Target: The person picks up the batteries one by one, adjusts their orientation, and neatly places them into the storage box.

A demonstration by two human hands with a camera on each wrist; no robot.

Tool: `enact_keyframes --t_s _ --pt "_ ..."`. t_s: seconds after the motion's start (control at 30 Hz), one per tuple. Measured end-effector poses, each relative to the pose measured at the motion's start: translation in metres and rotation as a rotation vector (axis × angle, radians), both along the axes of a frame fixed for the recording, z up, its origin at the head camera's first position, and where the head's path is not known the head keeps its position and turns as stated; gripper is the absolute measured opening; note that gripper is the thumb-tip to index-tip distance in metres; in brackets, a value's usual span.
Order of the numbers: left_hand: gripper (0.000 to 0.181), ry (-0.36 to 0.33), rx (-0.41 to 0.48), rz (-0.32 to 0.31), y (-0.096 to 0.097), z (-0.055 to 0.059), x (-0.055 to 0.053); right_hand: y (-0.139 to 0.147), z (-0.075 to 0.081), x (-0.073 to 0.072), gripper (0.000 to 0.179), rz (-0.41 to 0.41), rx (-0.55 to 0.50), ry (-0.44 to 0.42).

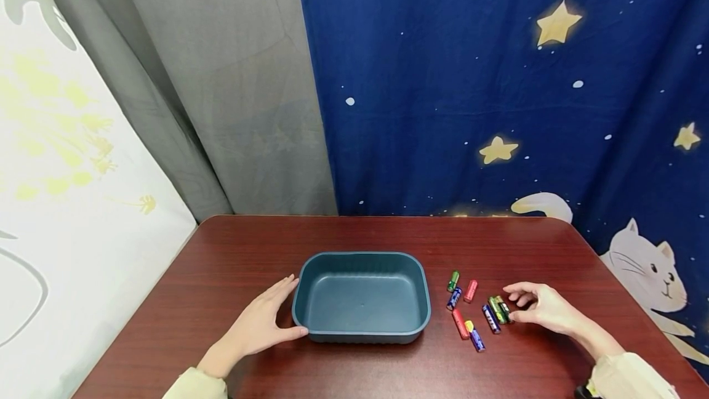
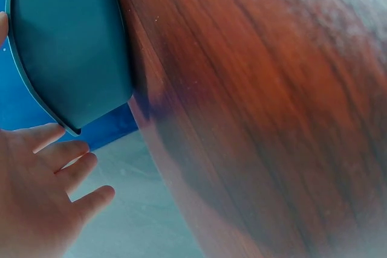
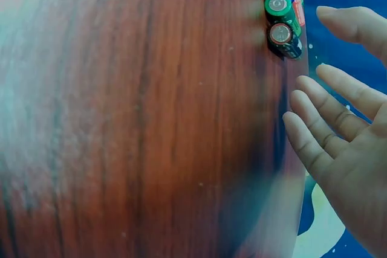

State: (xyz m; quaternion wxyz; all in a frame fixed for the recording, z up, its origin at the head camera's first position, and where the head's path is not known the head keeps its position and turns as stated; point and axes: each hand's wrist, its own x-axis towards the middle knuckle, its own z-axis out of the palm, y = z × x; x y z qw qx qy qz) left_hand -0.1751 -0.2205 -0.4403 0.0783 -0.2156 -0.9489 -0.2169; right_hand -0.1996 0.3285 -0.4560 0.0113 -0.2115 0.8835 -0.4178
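A dark teal plastic bin (image 1: 362, 300) stands on the table with nothing inside it. My left hand (image 1: 257, 320) is at its left end, thumb and fingers spread along the rim; the left wrist view shows the fingertips (image 2: 54, 130) right at the bin's edge. Several small batteries lie loosely to the right of the bin: red ones (image 1: 460, 324), blue ones (image 1: 490, 319) and green ones (image 1: 496, 310). Beside the rightmost dark battery (image 3: 285, 39) is my right hand (image 1: 545, 308), its fingers loosely bent and apart, with no battery between them.
The reddish-brown wooden table (image 1: 249, 239) has its far edge along a grey curtain (image 1: 232, 79) and a dark blue star-patterned curtain (image 1: 421, 79). A white patterned cloth (image 1: 66, 233) hangs at the left.
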Motion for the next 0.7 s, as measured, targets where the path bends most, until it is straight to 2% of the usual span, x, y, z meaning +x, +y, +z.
enact_keyframes --t_s 0.27,0.43,0.7 --pt "0.090 0.025 -0.001 -0.001 0.000 -0.001 0.000 -0.001 -0.004 -0.002 0.045 0.020 0.045 -0.009" --pt "0.090 0.053 -0.001 -0.008 -0.001 -0.002 0.000 -0.001 -0.008 -0.004 0.047 0.056 0.061 0.038" --pt "0.090 0.000 0.003 0.001 -0.001 -0.002 -0.001 -0.003 -0.012 -0.006 0.049 0.092 0.075 0.109"
